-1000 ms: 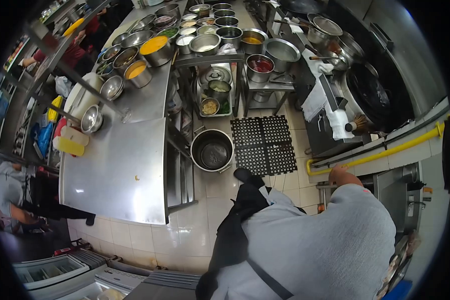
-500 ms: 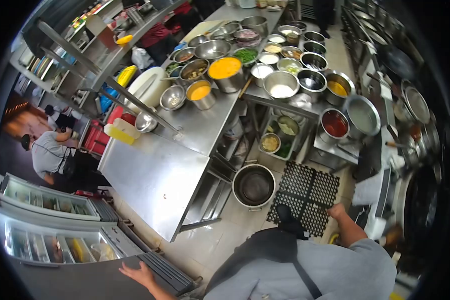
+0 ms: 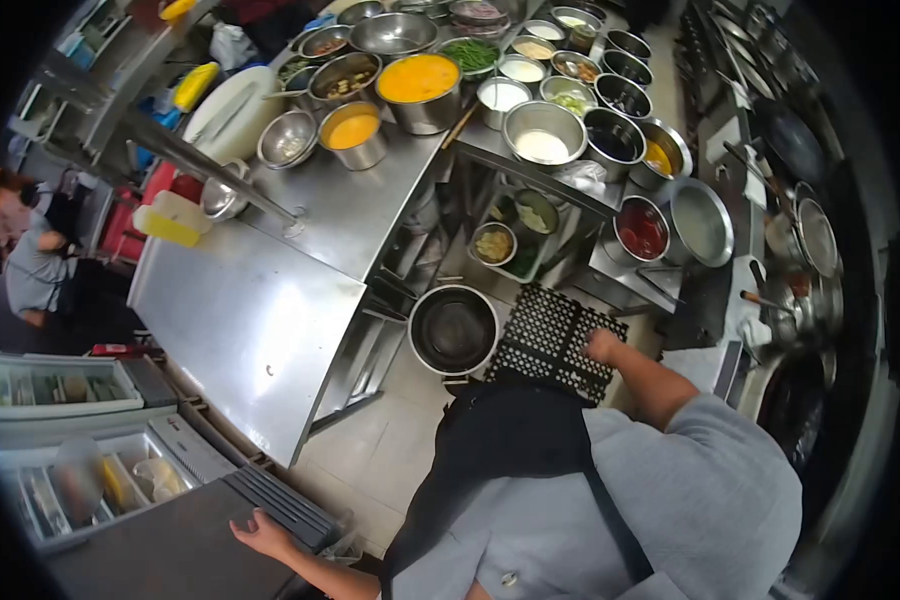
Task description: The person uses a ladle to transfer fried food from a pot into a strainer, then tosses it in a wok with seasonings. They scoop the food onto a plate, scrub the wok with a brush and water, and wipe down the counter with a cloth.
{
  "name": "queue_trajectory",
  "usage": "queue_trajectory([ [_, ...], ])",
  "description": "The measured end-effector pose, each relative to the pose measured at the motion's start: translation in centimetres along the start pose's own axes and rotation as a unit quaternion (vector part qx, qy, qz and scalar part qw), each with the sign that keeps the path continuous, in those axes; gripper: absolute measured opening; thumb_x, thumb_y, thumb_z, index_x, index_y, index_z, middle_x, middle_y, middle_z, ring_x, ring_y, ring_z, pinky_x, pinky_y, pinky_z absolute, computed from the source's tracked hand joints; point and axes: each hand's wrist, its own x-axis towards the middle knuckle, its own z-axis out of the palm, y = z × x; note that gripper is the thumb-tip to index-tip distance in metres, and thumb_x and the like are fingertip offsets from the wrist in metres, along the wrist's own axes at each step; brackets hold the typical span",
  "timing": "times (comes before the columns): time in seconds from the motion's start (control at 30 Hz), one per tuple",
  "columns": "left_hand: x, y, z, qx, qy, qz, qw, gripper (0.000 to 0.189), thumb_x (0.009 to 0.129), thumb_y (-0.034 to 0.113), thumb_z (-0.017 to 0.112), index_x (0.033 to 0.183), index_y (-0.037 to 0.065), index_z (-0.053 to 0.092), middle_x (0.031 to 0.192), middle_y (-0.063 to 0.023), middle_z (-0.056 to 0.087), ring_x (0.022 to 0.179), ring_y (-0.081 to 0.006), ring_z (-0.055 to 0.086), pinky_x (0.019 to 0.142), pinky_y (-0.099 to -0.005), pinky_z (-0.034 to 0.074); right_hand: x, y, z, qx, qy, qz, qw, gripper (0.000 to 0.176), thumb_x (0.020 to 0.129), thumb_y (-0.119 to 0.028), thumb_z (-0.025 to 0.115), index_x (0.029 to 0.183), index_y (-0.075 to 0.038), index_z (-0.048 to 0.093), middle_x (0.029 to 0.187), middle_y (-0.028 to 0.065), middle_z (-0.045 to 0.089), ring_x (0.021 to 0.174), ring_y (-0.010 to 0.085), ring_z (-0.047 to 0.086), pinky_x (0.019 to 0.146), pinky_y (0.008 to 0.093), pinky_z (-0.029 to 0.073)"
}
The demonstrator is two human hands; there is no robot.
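Observation:
My left hand (image 3: 263, 536) is over the dark lid (image 3: 170, 555) of the low fridge at lower left, holding nothing, fingers apart. My right hand (image 3: 600, 346) hangs above the black rubber floor mat (image 3: 550, 335), its fingers loosely curled in and nothing showing in them. Left of the mat stands a large dark-bottomed pot (image 3: 454, 329) on the floor. The bare end of the steel counter (image 3: 240, 325) lies between the left hand and the pot.
Pots of orange liquid (image 3: 352, 130) and several bowls crowd the counter's far part. A pot of red sauce (image 3: 641, 230) stands at right, near the stove pans (image 3: 818, 230). An open fridge compartment (image 3: 45, 500) holds food trays. Another person (image 3: 35, 265) is at far left.
The view has shifted and my body has leaned forward. My right hand has come forward over the mat. My left hand stays above the fridge lid, its fingers less stretched.

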Motion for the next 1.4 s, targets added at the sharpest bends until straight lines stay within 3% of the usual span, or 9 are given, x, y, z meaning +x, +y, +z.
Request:
queue_trajectory([
  [0.2,5.9,9.4,11.3,-0.265,-0.082,-0.002,0.961,0.068,0.083,0.006,0.060,0.139,-0.005,0.025,0.132,-0.0276,0.041,0.120,-0.0289,0.047,0.096,-0.0360,0.042,2.8,-3.7,-6.9,0.170,0.139,-0.129,0.967,0.049,0.071,-0.034,0.068,0.104,0.002,0.064,0.096,0.0216,0.066,0.092,0.0339,0.063,0.081,0.0395,0.050],
  [0.33,8.6,22.4,17.1,-0.309,-0.186,0.118,0.925,0.067,0.081,0.001,0.060,0.140,0.000,0.028,0.138,-0.0200,0.038,0.123,-0.0284,0.045,0.105,-0.0406,0.032,-0.3,-11.8,-16.3,0.103,0.004,-0.100,0.990,0.061,0.074,-0.035,0.069,0.120,0.002,0.055,0.102,0.0215,0.065,0.095,0.0294,0.064,0.085,0.0354,0.050],
  [0.47,9.8,37.7,19.1,-0.241,-0.188,0.301,0.903,0.068,0.080,0.005,0.063,0.140,0.003,0.030,0.138,-0.0160,0.042,0.128,-0.0295,0.041,0.106,-0.0431,0.029,2.3,-16.0,-22.6,0.234,0.031,-0.263,0.935,0.063,0.076,-0.030,0.071,0.126,0.002,0.051,0.108,0.0209,0.064,0.098,0.0277,0.064,0.088,0.0342,0.049],
  [0.63,13.2,48.5,26.0,-0.307,-0.101,0.258,0.910,0.056,0.083,0.012,0.063,0.132,-0.001,0.040,0.130,-0.0162,0.050,0.120,-0.0259,0.048,0.101,-0.0367,0.035,4.9,-25.0,-40.9,0.179,-0.019,-0.478,0.860,0.060,0.082,-0.027,0.068,0.131,0.000,0.047,0.121,0.0164,0.060,0.104,0.0225,0.061,0.091,0.0330,0.047],
  [0.87,15.4,54.4,31.0,-0.478,-0.054,0.055,0.875,0.015,0.086,0.011,0.056,0.074,0.003,0.051,0.049,-0.0004,0.041,0.035,-0.0092,0.036,0.034,-0.0256,0.031,23.6,-38.2,-68.2,0.070,0.164,-0.557,0.811,0.041,0.081,-0.023,0.065,0.116,-0.002,0.060,0.100,0.0098,0.068,0.091,0.0204,0.064,0.080,0.0324,0.051],
  [0.97,15.7,54.2,32.3,-0.436,0.020,0.035,0.899,0.018,0.087,0.015,0.054,0.072,0.006,0.051,0.047,-0.0006,0.041,0.034,-0.0101,0.037,0.033,-0.0245,0.031,42.5,-46.1,-77.0,-0.211,0.405,-0.514,0.726,0.037,0.086,-0.031,0.055,0.108,-0.003,0.064,0.102,0.0120,0.067,0.092,0.0278,0.064,0.079,0.0386,0.050],
  [1.07,15.4,55.1,32.3,-0.428,0.076,0.000,0.900,0.009,0.080,0.007,0.053,0.072,0.004,0.056,0.052,-0.0009,0.047,0.039,-0.0091,0.044,0.036,-0.0255,0.034,40.3,-51.8,-81.2,-0.082,0.444,-0.384,0.806,0.037,0.090,-0.032,0.046,0.107,-0.005,0.063,0.107,0.0135,0.064,0.095,0.0317,0.062,0.081,0.0417,0.050],
  [1.13,16.3,52.8,33.1,-0.153,0.189,0.195,0.950,0.010,0.074,0.004,0.048,0.067,0.003,0.056,0.055,-0.0017,0.051,0.043,-0.0103,0.045,0.039,-0.0282,0.035,41.3,-58.7,-82.6,-0.075,0.457,-0.427,0.777,0.037,0.090,-0.032,0.046,0.107,-0.005,0.063,0.107,0.0135,0.064,0.095,0.0316,0.062,0.081,0.0417,0.050],
  [1.4,15.1,54.7,32.4,-0.291,0.159,0.044,0.942,0.014,0.073,0.008,0.054,0.078,0.000,0.063,0.060,-0.0059,0.056,0.048,-0.0121,0.051,0.045,-0.0283,0.041,43.7,-75.4,-82.3,-0.088,0.398,-0.455,0.792,0.037,0.090,-0.032,0.046,0.108,-0.005,0.063,0.108,0.0136,0.064,0.095,0.0312,0.062,0.081,0.0415,0.050],
])
